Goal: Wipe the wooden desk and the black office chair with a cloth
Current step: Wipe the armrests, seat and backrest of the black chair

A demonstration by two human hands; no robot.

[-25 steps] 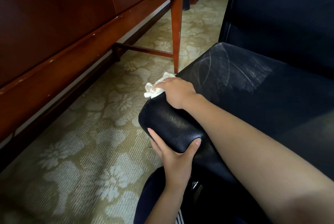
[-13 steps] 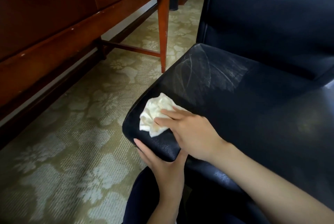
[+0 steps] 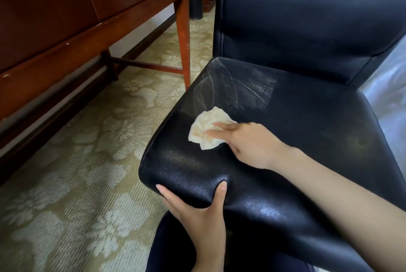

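The black leather office chair fills the right half of the view, and its seat shows pale wipe streaks near the back left. A crumpled white cloth lies on the seat's left front part. My right hand presses it down with straight fingers. My left hand grips the seat's front corner, thumb on top and fingers underneath. The wooden desk stands at the left, apart from both hands.
A slim desk leg with a crossbar stands close to the chair's left side. A small black bin sits on the floor behind it. Patterned beige carpet covers the floor at the left. My dark-trousered knee is below the seat.
My right hand has carried the cloth from the seat's left edge onto the top of the seat, a little farther in. My left hand keeps its grip on the front corner.
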